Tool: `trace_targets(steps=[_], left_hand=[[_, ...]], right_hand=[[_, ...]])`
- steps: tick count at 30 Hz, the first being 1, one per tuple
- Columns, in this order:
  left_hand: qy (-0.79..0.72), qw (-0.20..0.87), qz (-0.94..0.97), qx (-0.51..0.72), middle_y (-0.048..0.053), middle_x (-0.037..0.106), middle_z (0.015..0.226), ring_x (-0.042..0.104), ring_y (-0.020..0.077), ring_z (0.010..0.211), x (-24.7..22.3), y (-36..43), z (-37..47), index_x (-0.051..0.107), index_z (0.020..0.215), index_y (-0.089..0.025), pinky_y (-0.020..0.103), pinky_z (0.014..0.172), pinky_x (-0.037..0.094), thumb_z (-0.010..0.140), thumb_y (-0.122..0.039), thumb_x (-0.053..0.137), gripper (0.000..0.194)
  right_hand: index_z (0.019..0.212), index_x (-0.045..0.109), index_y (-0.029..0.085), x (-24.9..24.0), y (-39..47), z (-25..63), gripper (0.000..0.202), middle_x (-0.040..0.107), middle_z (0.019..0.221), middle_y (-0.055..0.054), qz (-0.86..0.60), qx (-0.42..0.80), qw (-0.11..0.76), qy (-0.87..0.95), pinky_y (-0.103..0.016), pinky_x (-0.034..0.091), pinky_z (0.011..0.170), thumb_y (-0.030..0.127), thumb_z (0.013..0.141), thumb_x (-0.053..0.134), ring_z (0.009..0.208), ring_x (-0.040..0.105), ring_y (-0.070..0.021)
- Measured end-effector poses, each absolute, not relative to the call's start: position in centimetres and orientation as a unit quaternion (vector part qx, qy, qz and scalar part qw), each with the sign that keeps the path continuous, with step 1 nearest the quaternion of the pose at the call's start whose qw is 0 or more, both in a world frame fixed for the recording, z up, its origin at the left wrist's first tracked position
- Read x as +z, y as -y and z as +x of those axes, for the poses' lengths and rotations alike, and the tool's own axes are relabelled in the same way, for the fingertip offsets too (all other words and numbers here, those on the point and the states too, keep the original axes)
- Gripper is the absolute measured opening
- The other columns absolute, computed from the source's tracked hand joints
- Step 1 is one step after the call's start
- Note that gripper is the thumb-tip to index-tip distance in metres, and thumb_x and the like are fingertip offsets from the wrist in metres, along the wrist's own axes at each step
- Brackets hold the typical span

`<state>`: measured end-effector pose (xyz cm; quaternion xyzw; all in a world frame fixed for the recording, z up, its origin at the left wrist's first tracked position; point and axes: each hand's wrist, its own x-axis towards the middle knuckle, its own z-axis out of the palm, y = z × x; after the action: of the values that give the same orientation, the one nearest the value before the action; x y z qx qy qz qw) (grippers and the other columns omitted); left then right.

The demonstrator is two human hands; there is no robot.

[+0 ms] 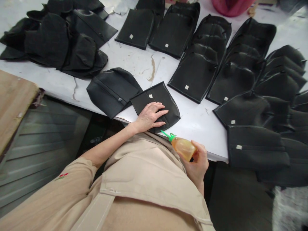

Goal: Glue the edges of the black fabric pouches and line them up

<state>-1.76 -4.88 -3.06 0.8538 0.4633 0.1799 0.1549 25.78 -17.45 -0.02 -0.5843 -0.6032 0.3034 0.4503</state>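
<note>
My left hand [152, 116] lies with fingers spread on a black panel [169, 107] that has a small white tag near its upper edge. In my right hand [199, 160] is a squeeze bottle [184, 148] of amber liquid. Its thin green nozzle points left, at the panel's lower edge near the table's front. Whether the tip touches the panel I cannot tell. Just left of the panel, and partly against it, lies another black piece [114, 89] with a round metal snap.
On the white table [137, 65], black pieces [53, 38] are heaped at the back left. Overlapping rows of tagged black panels [196, 72] run across the back and right, some over the right edge. A pink container [231, 6] stands behind. A wooden board [16, 102] is at left.
</note>
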Motion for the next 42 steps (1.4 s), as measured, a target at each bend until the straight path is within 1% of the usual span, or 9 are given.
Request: trace_targets(steps=[9,14,19,25,32,36,40,42], left_hand=[[-0.468,0.155,0.85,0.187,0.019,0.061,0.146,0.051,0.0352,0.144,-3.3,4.8,-1.5,0.066,0.14,-0.018,0.058,0.122,0.037,0.098,-0.043,0.068,0.049],[-0.47,0.157,0.849,0.185,0.018,0.061,0.147,0.051,0.0348,0.144,-3.2,4.8,-1.4,0.066,0.14,-0.02,0.057,0.122,0.037,0.098,-0.044,0.068,0.049],[-0.471,0.149,0.85,0.185,0.018,0.061,0.147,0.051,0.0345,0.144,-3.2,4.8,-1.4,0.066,0.14,-0.018,0.056,0.122,0.037,0.099,-0.045,0.067,0.049],[-0.475,0.174,0.842,0.188,0.019,0.06,0.148,0.05,0.0353,0.145,-3.2,4.8,-1.5,0.066,0.141,-0.018,0.058,0.122,0.037,0.098,-0.043,0.069,0.049],[-0.479,0.181,0.839,0.185,0.017,0.06,0.148,0.05,0.0341,0.145,-3.2,4.8,-1.4,0.065,0.141,-0.02,0.058,0.123,0.035,0.099,-0.042,0.067,0.047],[-0.48,0.18,0.838,0.185,0.017,0.06,0.148,0.05,0.034,0.144,-3.2,4.8,-1.4,0.065,0.14,-0.02,0.058,0.123,0.035,0.099,-0.043,0.067,0.048],[-0.48,0.181,0.837,0.188,0.018,0.061,0.147,0.051,0.0341,0.144,-3.1,4.8,-1.4,0.066,0.14,-0.019,0.058,0.122,0.037,0.099,-0.042,0.068,0.047],[-0.478,0.174,0.84,0.189,0.018,0.062,0.146,0.051,0.034,0.144,-3.0,4.8,-1.3,0.066,0.139,-0.018,0.058,0.123,0.038,0.099,-0.042,0.068,0.047]], right_hand=[[0.129,0.063,0.025,0.1,17.4,25.0,0.056,0.066,0.109,-0.007,-0.572,0.3,0.443,0.621,-0.039,0.06,0.077,0.042,0.082,0.089,0.096,0.067,-0.025],[0.129,0.062,0.026,-0.5,17.4,24.9,0.055,0.065,0.11,-0.007,-0.558,0.319,0.443,0.625,-0.038,0.06,0.077,0.038,0.083,0.088,0.096,0.067,-0.0243],[0.128,0.062,0.026,-0.8,17.4,24.5,0.055,0.064,0.111,-0.007,-0.573,0.327,0.45,0.602,-0.037,0.06,0.077,0.044,0.083,0.088,0.099,0.067,-0.0252],[0.125,0.065,0.025,-0.7,17.1,23.9,0.055,0.066,0.11,-0.007,-0.592,0.31,0.48,0.569,-0.039,0.061,0.081,0.046,0.081,0.089,0.1,0.068,-0.0258],[0.124,0.064,0.023,-1.1,17.1,23.7,0.056,0.066,0.109,-0.007,-0.598,0.313,0.474,0.566,-0.037,0.061,0.078,0.049,0.081,0.089,0.101,0.068,-0.0254],[0.126,0.064,0.024,-1.5,17.3,23.9,0.057,0.067,0.112,-0.007,-0.596,0.336,0.469,0.559,-0.035,0.062,0.077,0.045,0.08,0.091,0.102,0.069,-0.0246],[0.123,0.067,0.024,-1.4,17.5,24.5,0.059,0.069,0.117,-0.008,-0.607,0.378,0.455,0.531,-0.04,0.062,0.085,0.045,0.074,0.094,0.105,0.07,-0.0267],[0.122,0.068,0.023,-1.0,17.3,24.8,0.06,0.07,0.117,-0.008,-0.62,0.407,0.451,0.496,-0.041,0.062,0.084,0.046,0.073,0.094,0.101,0.071,-0.0268]])
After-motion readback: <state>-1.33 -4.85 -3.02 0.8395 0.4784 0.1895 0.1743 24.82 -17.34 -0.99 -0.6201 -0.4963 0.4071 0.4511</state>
